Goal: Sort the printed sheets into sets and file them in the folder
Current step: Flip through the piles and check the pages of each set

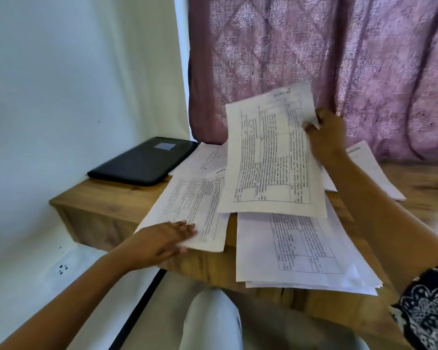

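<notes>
While pinching raised sheet (271,157) by its far right corner with right hand (326,137), left hand (167,241) flat on left sheet (195,205), black folder (144,161) far left on desk (99,215).

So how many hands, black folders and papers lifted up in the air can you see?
Hands: 2, the left hand and the right hand
black folder: 1
lifted printed sheet: 1
Total: 4
</notes>
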Demonstrator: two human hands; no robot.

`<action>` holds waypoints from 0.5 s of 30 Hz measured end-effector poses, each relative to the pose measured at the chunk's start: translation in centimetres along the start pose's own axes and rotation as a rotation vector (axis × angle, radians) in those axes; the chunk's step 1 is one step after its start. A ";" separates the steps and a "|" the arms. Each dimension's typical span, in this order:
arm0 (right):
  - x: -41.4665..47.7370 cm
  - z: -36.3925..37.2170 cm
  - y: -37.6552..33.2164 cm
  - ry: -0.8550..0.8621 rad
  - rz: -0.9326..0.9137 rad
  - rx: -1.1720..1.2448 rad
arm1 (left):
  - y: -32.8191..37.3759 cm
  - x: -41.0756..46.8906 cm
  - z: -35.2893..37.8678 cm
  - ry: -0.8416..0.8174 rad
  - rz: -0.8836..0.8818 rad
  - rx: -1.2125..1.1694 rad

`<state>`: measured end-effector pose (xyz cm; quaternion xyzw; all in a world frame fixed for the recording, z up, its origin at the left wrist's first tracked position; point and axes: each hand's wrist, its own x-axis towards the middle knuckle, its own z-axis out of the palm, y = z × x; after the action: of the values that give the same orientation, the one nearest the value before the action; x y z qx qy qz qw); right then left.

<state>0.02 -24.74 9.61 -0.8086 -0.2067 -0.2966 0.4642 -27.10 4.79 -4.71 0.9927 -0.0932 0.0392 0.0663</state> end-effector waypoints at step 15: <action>-4.7 3.1 5.1 -0.184 0.390 -0.105 | 2.2 0.0 0.8 0.831 -0.391 -0.675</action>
<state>0.55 -24.82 2.06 -0.8799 -0.0722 -0.1366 0.4493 -27.51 2.54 -5.19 0.8163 0.1190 0.3816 0.4171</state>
